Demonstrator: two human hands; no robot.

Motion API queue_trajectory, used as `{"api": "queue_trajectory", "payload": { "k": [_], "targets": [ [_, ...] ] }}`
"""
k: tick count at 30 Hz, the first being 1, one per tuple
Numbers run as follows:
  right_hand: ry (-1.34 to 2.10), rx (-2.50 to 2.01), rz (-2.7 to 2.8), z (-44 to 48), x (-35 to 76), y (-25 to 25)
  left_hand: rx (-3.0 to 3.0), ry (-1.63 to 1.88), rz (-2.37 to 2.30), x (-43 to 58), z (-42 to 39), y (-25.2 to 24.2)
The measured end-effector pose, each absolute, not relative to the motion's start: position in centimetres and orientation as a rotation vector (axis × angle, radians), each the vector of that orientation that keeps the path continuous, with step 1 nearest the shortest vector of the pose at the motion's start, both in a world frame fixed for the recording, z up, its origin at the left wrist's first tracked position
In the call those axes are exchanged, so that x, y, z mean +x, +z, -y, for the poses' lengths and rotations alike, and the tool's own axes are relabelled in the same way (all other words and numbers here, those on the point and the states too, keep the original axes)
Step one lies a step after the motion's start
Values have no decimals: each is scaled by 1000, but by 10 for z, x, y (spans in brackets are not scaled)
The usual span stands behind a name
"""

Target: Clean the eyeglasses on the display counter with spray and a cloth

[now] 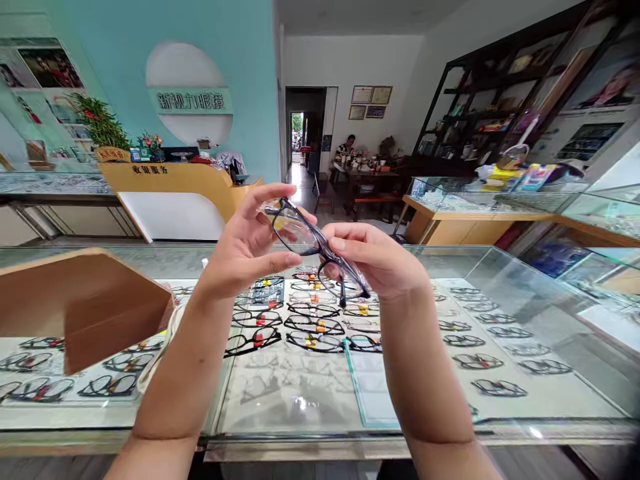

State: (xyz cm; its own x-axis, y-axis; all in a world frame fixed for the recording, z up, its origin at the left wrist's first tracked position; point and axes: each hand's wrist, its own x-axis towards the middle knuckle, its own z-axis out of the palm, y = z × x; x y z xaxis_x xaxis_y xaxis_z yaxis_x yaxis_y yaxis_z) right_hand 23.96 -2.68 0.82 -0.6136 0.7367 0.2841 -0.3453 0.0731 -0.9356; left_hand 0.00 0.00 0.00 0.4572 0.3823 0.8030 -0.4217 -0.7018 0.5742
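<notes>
Over the clear glass-topped counter [300,450], left hand [245,250] and right hand [383,259] grip dark-rimmed, clear-lensed eyeglasses [318,239]; avoid touching the lenses [295,230].

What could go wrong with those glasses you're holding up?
Maybe a few things. The glasses are up in the air between the left hand and the right hand, so if both slipped, they could drop onto the glass counter and get scratched. Fingers are close to the clear lenses, so they might leave smudges. And the left forearm is near the brown box, so it could bump it.
</notes>
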Motion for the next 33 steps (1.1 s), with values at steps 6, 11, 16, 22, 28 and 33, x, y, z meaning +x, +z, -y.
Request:
{"api": "queue_trajectory", "payload": {
  "k": [6,11,16,22,28,33],
  "targets": [
    [1238,-547,1550,17,231,5,1821,1648,-396,4,-6,-6],
    [650,-658,1483,14,218,-4,1781,1818,-894,14,4,-8],
    [390,-701,1520,18,202,-12,1807,1735,-987,23,11,-8],
    [409,-756,1633,22,202,-11,1842,1764,-1016,21,2,-9],
    [352,-925,1716,27,222,-1,2025,1658,-1128,10,0,-9],
    [287,-935,1648,39,238,9,2271,1231,-1438,-8,-21,-11]
  ]
}}
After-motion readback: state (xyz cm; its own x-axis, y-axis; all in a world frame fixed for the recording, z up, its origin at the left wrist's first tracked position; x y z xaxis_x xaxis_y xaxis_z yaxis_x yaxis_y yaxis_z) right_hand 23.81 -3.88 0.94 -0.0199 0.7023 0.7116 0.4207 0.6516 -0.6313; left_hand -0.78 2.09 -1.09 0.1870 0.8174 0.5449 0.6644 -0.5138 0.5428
